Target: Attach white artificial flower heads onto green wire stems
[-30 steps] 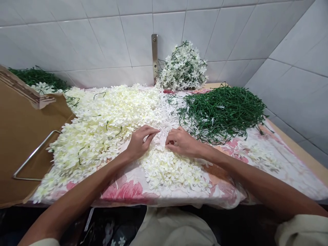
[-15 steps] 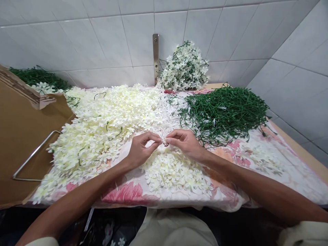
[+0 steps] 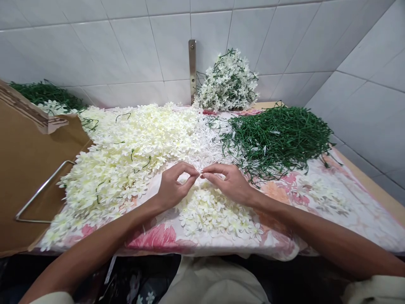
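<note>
Blossoms (image 3: 211, 215), white and artificial, lie just below the left hand (image 3: 174, 185) and right hand (image 3: 229, 183), both nearly closed, fingertips pinching one thin white stem (image 3: 200, 173).

- glossy ceramic wall tiles (image 3: 95, 50), upper frame
- brushed metal bracket (image 3: 192, 69), top centre
- matt cardboard (image 3: 34, 169) and thin metal rod (image 3: 36, 190), left
- smooth printed cloth (image 3: 329, 219), lower right
- matt fabric-like artificial flowers (image 3: 126, 169), centre left
- smooth green plastic-looking stems (image 3: 278, 139), right

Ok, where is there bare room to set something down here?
The largest free patch is the floral cloth at front right, between the green stems and the table's wooden edge. The cardboard at left has room too, beside the cream flowers. The middle is crowded, where the white strands meet the small blossom pile.
</note>
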### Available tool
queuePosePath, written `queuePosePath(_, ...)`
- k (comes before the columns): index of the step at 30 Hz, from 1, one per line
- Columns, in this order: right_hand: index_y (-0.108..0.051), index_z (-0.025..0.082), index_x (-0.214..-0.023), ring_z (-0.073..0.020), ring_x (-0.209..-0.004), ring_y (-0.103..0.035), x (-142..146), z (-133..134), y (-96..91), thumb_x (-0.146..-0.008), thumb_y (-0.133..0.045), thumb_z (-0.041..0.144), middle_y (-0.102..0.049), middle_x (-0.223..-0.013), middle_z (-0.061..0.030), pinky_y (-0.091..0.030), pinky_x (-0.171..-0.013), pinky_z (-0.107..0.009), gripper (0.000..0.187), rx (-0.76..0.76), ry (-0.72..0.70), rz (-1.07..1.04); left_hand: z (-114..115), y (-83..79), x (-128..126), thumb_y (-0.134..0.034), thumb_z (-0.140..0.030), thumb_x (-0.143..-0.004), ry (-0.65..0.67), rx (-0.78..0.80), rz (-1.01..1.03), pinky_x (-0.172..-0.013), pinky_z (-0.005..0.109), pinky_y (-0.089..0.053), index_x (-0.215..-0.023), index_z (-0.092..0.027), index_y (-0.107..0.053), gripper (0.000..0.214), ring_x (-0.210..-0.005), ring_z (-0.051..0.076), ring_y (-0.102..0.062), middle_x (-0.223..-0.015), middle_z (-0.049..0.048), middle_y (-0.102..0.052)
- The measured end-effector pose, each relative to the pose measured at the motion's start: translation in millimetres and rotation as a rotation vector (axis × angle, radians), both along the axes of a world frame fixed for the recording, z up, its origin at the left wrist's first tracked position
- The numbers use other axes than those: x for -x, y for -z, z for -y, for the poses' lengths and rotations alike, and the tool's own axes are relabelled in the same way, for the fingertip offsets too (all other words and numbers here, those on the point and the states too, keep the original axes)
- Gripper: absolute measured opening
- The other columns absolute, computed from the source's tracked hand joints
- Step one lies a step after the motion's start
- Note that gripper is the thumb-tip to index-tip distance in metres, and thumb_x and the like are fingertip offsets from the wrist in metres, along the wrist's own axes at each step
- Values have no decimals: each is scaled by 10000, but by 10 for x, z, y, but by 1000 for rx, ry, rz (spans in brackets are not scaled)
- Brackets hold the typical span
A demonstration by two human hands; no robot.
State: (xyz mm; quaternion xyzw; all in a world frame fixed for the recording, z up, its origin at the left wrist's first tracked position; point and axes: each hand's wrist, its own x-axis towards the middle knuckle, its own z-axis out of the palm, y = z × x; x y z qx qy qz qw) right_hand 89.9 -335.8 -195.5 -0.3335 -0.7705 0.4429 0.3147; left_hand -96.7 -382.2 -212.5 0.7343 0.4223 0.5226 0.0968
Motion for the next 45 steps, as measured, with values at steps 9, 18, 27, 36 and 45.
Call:
queuePosePath(9, -697, 187, -979, -235, -974, -563, -84, -50, -121, -857, -610, 381, -678, -1000, -76, -396, -901, -447, 245, -206, -267, 348, -62, -5, 89, -631, -89, -796, -39, 20, -1, -686, 286, -499, -803, -167, -621, 79, -733, 152, -622, -754, 30, -658)
queuePosePath(18, -690, 177, -768, -181, -849, -580, -31, -47, 36, -827, -621, 244, -679, -839, -47, -438, -787, -335, 113, -87, -82, 39, -57, -7, 101, -628, -88, -795, -46, -162, -91, -648, 263, -512, -792, -172, -599, 89, -699, 139, -639, -742, 27, -666)
queuePosePath(27, -700, 184, -738, -163, -744, -600, 6, -29, 119, -798, -648, 391, -666, -769, -23, -453, -696, -289, 222, 141, 90, -239, 53, 22, -12, -612, -13, -790, 38, -336, -168, -601, 235, -522, -879, -171, -579, 185, -682, 127, -627, -766, 43, -659)
queuePosePath(36, -741, 211, -833, -189, -834, -636, 15, 86, 79, -842, -632, 353, -720, -869, -47, -478, -791, -339, 180, 6, 12, -138, 96, 19, -47, -596, -45, -813, -23, -348, -188, -596, 237, -520, -869, -185, -569, 153, -669, 125, -614, -754, 30, -657)
queuePosePath(45, -705, 187, -931, -198, -854, -621, 3, 114, 115, -916, -536, 209, -724, -864, -64, -432, -813, -383, 171, -495, -13, 14, 104, 49, -45, -604, -25, -802, -1, -310, -153, -614, 243, -526, -883, -175, -573, 173, -693, 131, -617, -768, 42, -650)
